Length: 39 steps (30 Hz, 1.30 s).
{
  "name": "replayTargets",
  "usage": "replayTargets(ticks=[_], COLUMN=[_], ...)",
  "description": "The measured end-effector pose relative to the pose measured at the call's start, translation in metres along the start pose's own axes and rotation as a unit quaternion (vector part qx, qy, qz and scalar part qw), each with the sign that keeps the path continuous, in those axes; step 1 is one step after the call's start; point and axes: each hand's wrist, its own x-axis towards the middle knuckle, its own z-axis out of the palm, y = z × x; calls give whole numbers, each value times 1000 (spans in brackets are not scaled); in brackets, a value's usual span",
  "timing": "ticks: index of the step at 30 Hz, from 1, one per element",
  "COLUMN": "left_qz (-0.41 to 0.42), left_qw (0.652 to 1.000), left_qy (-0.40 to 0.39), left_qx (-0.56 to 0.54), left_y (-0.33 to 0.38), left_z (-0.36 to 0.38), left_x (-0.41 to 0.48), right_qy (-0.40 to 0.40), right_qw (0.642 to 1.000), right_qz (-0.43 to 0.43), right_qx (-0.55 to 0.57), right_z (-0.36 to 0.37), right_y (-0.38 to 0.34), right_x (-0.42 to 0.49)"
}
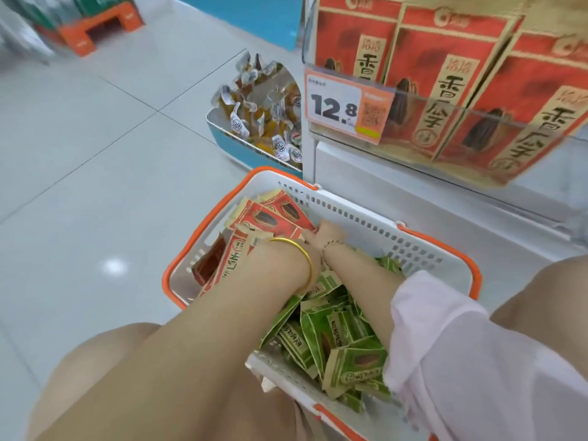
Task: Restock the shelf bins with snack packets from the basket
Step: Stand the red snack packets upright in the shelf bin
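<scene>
A white basket with an orange rim [366,218] sits on the floor between my knees. Red snack packets [270,218] are piled at its far left, and several green packets [337,338] fill the near side. Both arms reach into it. My right hand [329,232], a bead bracelet at its wrist, curls its fingers over the edge of the top red packet. My left hand [310,249], beyond a gold bangle, is mostly hidden under the right wrist among the packets. Up to the right, a clear-fronted shelf bin [445,128] holds upright red packs.
A price tag reading 12.8 [346,106] hangs on the bin's front. A blue bin of yellow wrapped snacks [229,141] stands low, beyond the basket. The white shelf base [413,192] borders the basket on the right. An orange pallet [98,27] sits far left on the tiled floor.
</scene>
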Motion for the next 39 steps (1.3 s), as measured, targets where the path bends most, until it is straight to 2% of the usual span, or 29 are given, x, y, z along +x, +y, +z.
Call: replayTargets(ticks=[3,10,15,18,21,24,29,31,34,36,39], left_qz=[-19,2,-16,-48,-37,51,225,271,347,386,415], left_qw=[1000,1000,1000,995,982,960,908,869,779,744,728], left_qy=[8,7,23,78,181,251,208,209,201,234,288], left_qx=[2,-18,-8,-25,-51,-116,-287,-357,-482,-492,-463], left_y=[-3,-2,-10,-14,-15,-10,30,41,53,62,82], left_z=[1,2,2,-3,-11,-21,-45,-55,-78,-99,-132], left_x=[-4,-4,-2,-3,1,5,-16,-29,-60,-81,-105], right_qy=[-9,24,41,61,75,77,120,165,180,185,258], right_qw=[999,998,995,990,977,965,945,940,937,938,924], right_qz=[3,9,-56,-126,-175,-216,-295,-300,-288,-284,-283], right_qx=[30,64,69,9,-96,-125,-73,-15,76,74,29], right_z=[-5,-8,-36,-67,-101,-139,-209,-232,-262,-283,-315], right_y=[-1,2,6,12,19,26,40,47,58,61,59], right_x=[-8,-10,-35,-64,-93,-127,-204,-233,-275,-297,-320])
